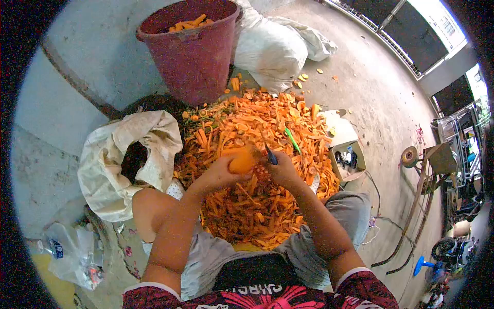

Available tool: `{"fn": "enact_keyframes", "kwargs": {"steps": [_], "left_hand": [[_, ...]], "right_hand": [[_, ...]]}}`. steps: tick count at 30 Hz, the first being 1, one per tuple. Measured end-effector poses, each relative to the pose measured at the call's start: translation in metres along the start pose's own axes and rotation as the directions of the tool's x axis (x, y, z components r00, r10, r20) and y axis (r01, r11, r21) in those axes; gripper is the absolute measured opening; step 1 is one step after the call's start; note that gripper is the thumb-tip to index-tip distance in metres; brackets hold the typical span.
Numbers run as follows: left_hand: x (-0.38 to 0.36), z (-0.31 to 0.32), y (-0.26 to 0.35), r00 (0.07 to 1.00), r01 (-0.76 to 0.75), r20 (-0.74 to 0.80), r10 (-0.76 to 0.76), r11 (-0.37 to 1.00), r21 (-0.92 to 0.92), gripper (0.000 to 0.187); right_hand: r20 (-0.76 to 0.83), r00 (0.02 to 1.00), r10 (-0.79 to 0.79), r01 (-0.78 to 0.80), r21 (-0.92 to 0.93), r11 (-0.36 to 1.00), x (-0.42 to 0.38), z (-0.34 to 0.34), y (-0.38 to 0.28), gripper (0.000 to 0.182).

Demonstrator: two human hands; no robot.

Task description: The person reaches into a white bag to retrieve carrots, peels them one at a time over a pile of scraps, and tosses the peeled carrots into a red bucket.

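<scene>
Orange fills most of what I look down on: a carrot sits in my left hand, fingers curled round its near end so the rest of it points away from me, above the big heap of carrot peelings between my knees. My right hand is closed on a peeler with a dark blue handle, its head touching the right side of the carrot. Both hands are gripping, neither spread. I judge the carrot to be stiff and fairly dense, not something that bends or bruises, but the freshly stripped flesh looks damp and will likely be slick, so the hold belongs low on the thick end, wrapped with the whole palm, leaving the length ahead free for the blade. The peelings under it are thin, limp and light and would give no support if I rested it there. A second peeler with a green handle lies on the heap just beyond my right hand. Beyond the heap stands a dark red bucket holding carrot pieces, with a white sack beside it; another open sack slumps at my left knee, and a small cardboard box of odds and ends sits on the concrete floor to my right.
</scene>
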State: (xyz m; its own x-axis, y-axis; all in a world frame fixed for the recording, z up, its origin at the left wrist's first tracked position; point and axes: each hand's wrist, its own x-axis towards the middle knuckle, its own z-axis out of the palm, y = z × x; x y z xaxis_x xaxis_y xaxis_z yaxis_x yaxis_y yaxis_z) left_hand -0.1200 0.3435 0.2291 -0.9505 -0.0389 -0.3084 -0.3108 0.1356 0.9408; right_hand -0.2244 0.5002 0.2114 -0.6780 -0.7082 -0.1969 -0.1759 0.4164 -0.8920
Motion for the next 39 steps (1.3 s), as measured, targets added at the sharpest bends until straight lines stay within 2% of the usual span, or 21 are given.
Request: {"fn": "enact_keyframes", "kwargs": {"steps": [1, 4, 7, 10, 13, 16, 19, 22, 25, 27, 28, 31, 32, 33, 34, 35, 37, 38, 39], "left_hand": [[0.001, 0.000, 0.003, 0.999, 0.045, -0.022, -0.046, 0.998, -0.035, 0.048], [0.005, -0.004, -0.002, 0.995, 0.058, -0.083, -0.054, 0.997, 0.052, 0.045], [0.007, -0.004, -0.004, 0.990, 0.109, -0.088, -0.106, 0.993, 0.036, 0.045], [0.009, 0.001, -0.010, 0.993, 0.060, -0.105, -0.058, 0.998, 0.019, 0.044], [0.004, 0.006, -0.004, 0.993, -0.026, -0.116, 0.035, 0.997, 0.074, 0.041], [0.006, 0.010, -0.018, 0.997, -0.058, -0.050, 0.055, 0.996, -0.062, 0.038], [0.008, 0.013, -0.026, 0.997, -0.076, -0.025, 0.074, 0.992, -0.105, 0.037], [-0.008, 0.020, 0.000, 0.908, -0.110, -0.334, 0.253, 0.913, 0.392, 0.037], [0.002, 0.026, -0.017, 0.851, -0.116, -0.382, 0.361, 0.838, 0.533, 0.037], [0.004, 0.017, -0.026, 0.980, -0.023, -0.188, 0.058, 0.983, 0.182, 0.038], [0.004, 0.014, -0.027, 0.997, 0.065, -0.042, -0.065, 0.998, 0.008, 0.038], [-0.001, 0.015, -0.027, 0.999, -0.007, 0.045, 0.025, 0.933, -0.361, 0.038], [-0.004, 0.016, -0.024, 0.986, -0.161, 0.019, 0.166, 0.976, -0.143, 0.038], [-0.008, 0.014, -0.015, 0.952, -0.305, 0.028, 0.304, 0.948, 0.088, 0.038], [-0.009, 0.016, -0.012, 0.937, -0.349, 0.059, 0.345, 0.908, 0.233, 0.039], [-0.010, 0.017, -0.009, 0.918, -0.390, 0.090, 0.386, 0.843, 0.371, 0.039], [-0.014, 0.030, -0.009, 0.949, -0.310, 0.102, 0.298, 0.824, 0.475, 0.042], [-0.013, 0.031, -0.005, 0.948, -0.296, 0.035, 0.317, 0.831, 0.472, 0.044], [-0.015, 0.027, -0.002, 0.953, -0.286, 0.031, 0.301, 0.864, 0.414, 0.044]], "right_hand": [[0.043, 0.999, -0.024, 0.025, -0.025, 0.999, 0.000, -0.002, 0.003, 0.017], [0.144, 0.989, 0.038, -0.008, -0.204, 0.979, -0.011, -0.013, -0.012, 0.020], [0.101, 0.994, 0.033, -0.003, -0.287, 0.958, -0.013, -0.013, -0.012, 0.020], [0.042, 0.998, -0.047, 0.059, -0.370, 0.927, -0.011, -0.011, -0.001, 0.017], [0.004, 1.000, -0.021, 0.021, -0.426, 0.905, -0.009, -0.009, 0.003, 0.015], [0.006, 1.000, -0.020, 0.020, -0.414, 0.910, -0.006, -0.007, 0.009, 0.013], [0.062, 0.996, 0.067, -0.031, -0.454, 0.891, -0.004, -0.010, 0.004, 0.020], [0.055, 0.995, 0.081, -0.044, -0.482, 0.875, -0.002, -0.009, 0.010, 0.022], [-0.020, 0.999, -0.048, 0.033, -0.461, 0.887, 0.001, -0.001, 0.023, 0.013], [0.006, 1.000, -0.022, 0.022, -0.404, 0.914, 0.001, 0.000, 0.025, 0.014], [0.017, 1.000, -0.009, 0.015, -0.378, 0.926, 0.001, -0.002, 0.024, 0.015], [0.115, 0.992, 0.055, -0.004, -0.403, 0.915, 0.004, -0.002, 0.015, 0.020], [0.126, 0.985, 0.117, -0.046, -0.461, 0.886, 0.005, 0.000, 0.019, 0.020], [0.130, 0.976, 0.177, -0.086, -0.516, 0.852, 0.009, 0.004, 0.027, 0.020], [0.124, 0.964, 0.235, -0.125, -0.568, 0.814, 0.014, 0.007, 0.038, 0.020], [0.189, 0.969, 0.159, 0.005, -0.661, 0.750, 0.018, 0.013, 0.058, 0.020], [0.343, 0.938, 0.044, 0.265, -0.794, 0.547, 0.018, 0.025, 0.090, 0.020], [0.348, 0.933, 0.092, 0.161, -0.633, 0.757, 0.015, 0.031, 0.097, 0.022], [0.364, 0.929, 0.061, 0.187, -0.607, 0.773, 0.012, 0.035, 0.099, 0.025]]}}
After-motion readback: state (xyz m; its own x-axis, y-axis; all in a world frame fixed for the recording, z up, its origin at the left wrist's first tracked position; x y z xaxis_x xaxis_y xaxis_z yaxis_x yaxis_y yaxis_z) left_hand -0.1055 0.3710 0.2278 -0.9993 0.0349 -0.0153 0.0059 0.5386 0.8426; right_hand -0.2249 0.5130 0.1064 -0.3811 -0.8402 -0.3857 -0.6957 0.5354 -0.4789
